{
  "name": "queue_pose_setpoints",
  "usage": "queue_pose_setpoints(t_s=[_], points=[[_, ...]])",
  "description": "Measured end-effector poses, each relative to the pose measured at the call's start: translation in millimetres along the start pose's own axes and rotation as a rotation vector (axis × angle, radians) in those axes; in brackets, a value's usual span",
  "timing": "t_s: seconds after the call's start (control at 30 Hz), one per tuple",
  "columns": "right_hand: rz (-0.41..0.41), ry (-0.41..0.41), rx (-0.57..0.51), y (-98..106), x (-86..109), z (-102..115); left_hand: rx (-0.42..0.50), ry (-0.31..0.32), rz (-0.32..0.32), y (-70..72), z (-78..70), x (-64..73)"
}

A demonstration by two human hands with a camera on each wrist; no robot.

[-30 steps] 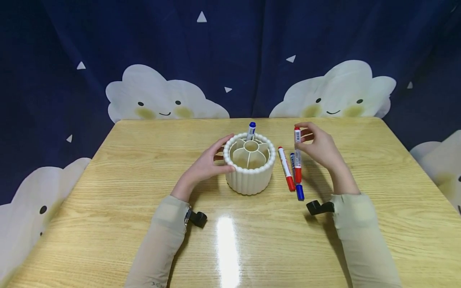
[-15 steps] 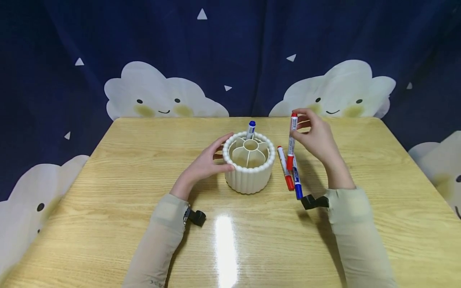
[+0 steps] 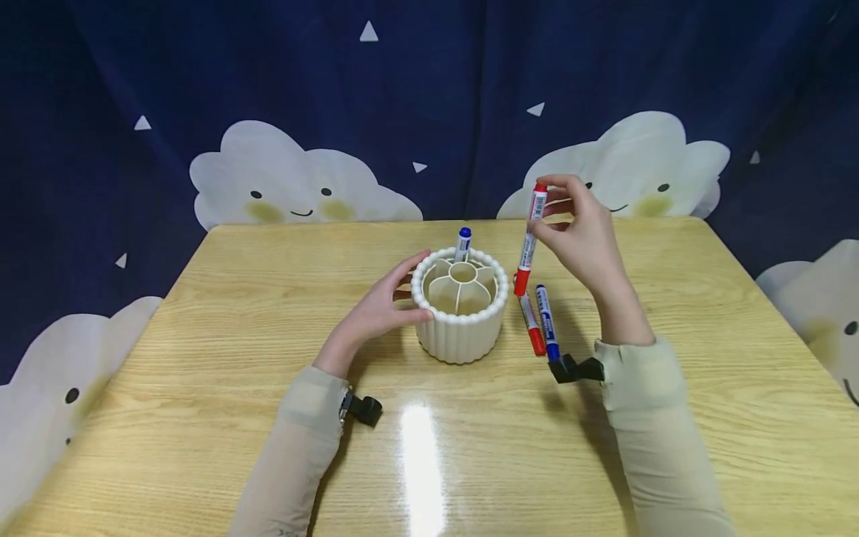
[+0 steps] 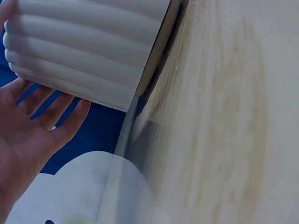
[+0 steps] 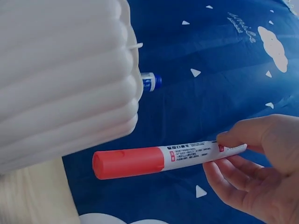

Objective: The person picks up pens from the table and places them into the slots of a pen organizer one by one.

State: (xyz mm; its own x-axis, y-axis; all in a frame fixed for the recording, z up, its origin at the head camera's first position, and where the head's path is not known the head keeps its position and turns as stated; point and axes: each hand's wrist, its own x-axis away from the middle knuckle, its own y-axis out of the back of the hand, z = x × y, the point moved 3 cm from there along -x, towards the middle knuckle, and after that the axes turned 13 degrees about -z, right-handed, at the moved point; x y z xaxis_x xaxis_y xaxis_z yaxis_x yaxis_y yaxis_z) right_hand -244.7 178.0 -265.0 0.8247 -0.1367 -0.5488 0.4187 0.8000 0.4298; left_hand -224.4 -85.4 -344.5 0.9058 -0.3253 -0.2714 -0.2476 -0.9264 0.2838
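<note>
A cream, ribbed pen holder (image 3: 459, 339) with a beaded rim and inner dividers stands on the table. My left hand (image 3: 372, 309) grips its left side, thumb at the near rim and fingers around the back; in the left wrist view the left fingers (image 4: 60, 112) lie along the ribbed wall. A blue-capped marker (image 3: 463, 245) stands upright in a rear compartment. Right of the holder, my right hand (image 3: 584, 235) pinches a red marker (image 3: 526, 250) by its upper end, raised with the red cap downward. In the right wrist view, that red cap (image 5: 128, 163) points towards the holder.
Right of the holder, another red marker (image 3: 532, 324) and a blue marker (image 3: 546, 321) lie side by side on the wooden table (image 3: 268, 298). A dark blue curtain (image 3: 429, 89) with cloud prints hangs behind the table's far edge.
My right hand has lifted the red marker off the lying markers and moved it up and left towards the holder. My left hand keeps its grip on the holder.
</note>
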Motion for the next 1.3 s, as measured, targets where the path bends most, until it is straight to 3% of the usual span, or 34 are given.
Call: queue_pose_setpoints(t_s=[0.5,0.77,1.03,1.3], points=[[-0.138,0.042,-0.124,4,-10.1,32,0.01,-0.007,0.004,-1.2,-1.2,-0.2],[-0.147,0.047,-0.19,2,0.6,63,-0.017,-0.001,0.0,-1.5,1.3,-0.3],[-0.127,0.05,-0.23,-15,-3.0,35,-0.009,-0.007,0.001,-1.5,2.9,-0.7],[-0.108,0.045,-0.277,-24,2.9,34,0.0,-0.005,-0.001,-1.1,2.0,0.2]])
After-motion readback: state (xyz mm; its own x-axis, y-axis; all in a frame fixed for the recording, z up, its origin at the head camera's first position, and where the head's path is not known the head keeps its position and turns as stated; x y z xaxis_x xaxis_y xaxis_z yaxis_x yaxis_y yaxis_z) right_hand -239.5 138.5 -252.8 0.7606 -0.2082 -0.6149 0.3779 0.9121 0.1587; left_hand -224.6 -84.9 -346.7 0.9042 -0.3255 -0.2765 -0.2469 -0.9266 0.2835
